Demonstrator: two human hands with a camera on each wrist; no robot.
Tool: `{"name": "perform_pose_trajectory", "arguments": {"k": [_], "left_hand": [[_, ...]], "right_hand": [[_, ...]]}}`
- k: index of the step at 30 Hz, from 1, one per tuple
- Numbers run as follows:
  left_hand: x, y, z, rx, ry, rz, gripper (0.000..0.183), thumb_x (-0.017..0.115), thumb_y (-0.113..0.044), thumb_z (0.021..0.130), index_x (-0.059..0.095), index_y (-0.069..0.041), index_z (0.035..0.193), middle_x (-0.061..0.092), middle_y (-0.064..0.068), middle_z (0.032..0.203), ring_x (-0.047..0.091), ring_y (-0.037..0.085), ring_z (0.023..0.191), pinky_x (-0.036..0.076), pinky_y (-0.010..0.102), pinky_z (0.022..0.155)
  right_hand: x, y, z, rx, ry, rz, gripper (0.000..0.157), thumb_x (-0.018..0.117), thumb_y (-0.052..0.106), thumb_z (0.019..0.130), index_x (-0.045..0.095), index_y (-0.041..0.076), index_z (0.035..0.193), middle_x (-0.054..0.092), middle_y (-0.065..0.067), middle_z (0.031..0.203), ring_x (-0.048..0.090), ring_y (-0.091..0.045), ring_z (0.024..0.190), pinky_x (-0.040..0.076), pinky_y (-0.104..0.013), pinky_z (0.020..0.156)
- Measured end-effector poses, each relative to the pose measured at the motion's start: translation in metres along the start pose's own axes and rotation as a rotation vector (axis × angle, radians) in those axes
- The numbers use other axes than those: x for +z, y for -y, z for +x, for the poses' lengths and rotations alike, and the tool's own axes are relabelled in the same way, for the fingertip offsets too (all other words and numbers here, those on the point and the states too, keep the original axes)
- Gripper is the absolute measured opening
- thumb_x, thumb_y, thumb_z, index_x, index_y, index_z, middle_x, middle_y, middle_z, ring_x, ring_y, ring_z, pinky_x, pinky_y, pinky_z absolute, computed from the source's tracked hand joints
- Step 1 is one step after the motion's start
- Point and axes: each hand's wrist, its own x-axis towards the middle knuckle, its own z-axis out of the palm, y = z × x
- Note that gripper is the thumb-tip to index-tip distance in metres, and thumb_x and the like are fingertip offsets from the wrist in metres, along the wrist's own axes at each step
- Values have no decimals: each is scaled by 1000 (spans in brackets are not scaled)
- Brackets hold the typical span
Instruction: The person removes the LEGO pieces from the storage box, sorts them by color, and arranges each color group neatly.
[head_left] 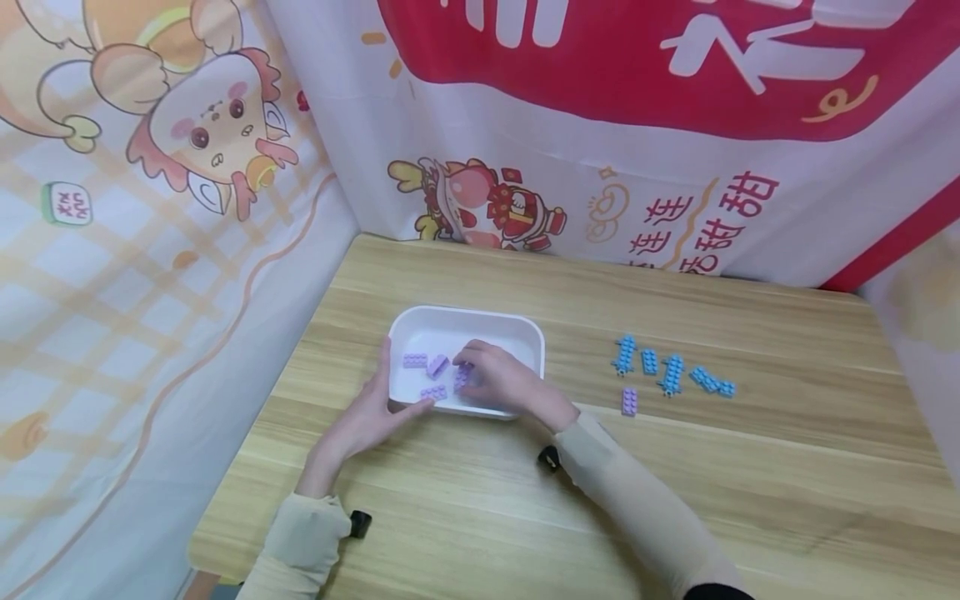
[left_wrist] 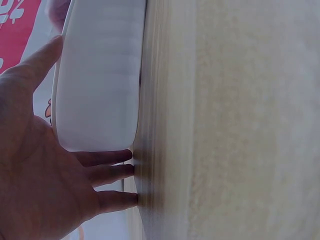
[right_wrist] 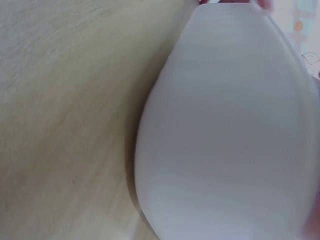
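Note:
A white plastic tub (head_left: 517, 329) stands on the table with several purple toy bricks in it. My left hand (head_left: 367, 417) spans the tub's near left corner, fingers straight along the left wall and thumb at the near rim. In the left wrist view, the left hand (left_wrist: 45, 170) has its thumb against the tub's wall (left_wrist: 100, 75). My right hand (head_left: 498, 379) reaches over the near rim into the tub, thumb and fingers around a purple toy brick (head_left: 462, 379). Left of it lie other purple bricks (head_left: 415, 361). The right wrist view shows mostly the tub's outer wall (right_wrist: 225, 125).
Right of the tub, several blue toy bricks (head_left: 649, 362) lie in a row, among them pieces with side pegs (head_left: 672, 375). A single purple brick (head_left: 629, 402) lies just in front of them. The wooden table (head_left: 465, 508) meets printed cloth hangings (head_left: 585, 192) at the back and left.

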Motion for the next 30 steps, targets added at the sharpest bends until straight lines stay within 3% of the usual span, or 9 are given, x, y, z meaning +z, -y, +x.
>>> {"name": "perform_pose_trajectory", "arguments": {"k": [6,13,18,23,30], "left_hand": [[0,-1,0,-3,1,10,136,77,-66,95,-26,-26,174,3,22,185,21,55,167,22,77,132],[0,-1,-1,-24,5,20,137,76,-69,94,-25,-23,174,2,22,185,19,55,167,21,77,132],[0,-1,-1,-32,4,22,137,76,-70,94,-25,-23,174,1,22,185,18,56,167,20,77,132],[0,-1,-1,-24,0,19,137,76,-69,95,-25,-22,174,1,23,185,18,55,167,20,75,133],[0,-1,0,-12,-2,11,137,77,-67,95,-26,-24,174,2,21,185,16,54,168,19,74,134]], "right_hand": [[-8,3,-10,-36,-43,36,46,85,12,95,71,-4,135,77,-19,132,74,-32,123,58,-47,118],[-17,7,-22,-99,-126,74,43,88,11,92,74,-4,130,80,-16,125,75,-28,114,63,-45,109],[-23,11,-31,-108,-154,106,44,89,14,93,74,-3,131,79,-16,126,75,-29,117,62,-46,111],[-25,11,-43,-97,-181,135,47,89,15,92,74,-2,133,78,-16,130,74,-31,122,61,-48,114],[-29,8,-61,-2,-190,169,48,88,15,94,73,4,139,75,-14,136,71,-31,127,60,-50,115]]}}
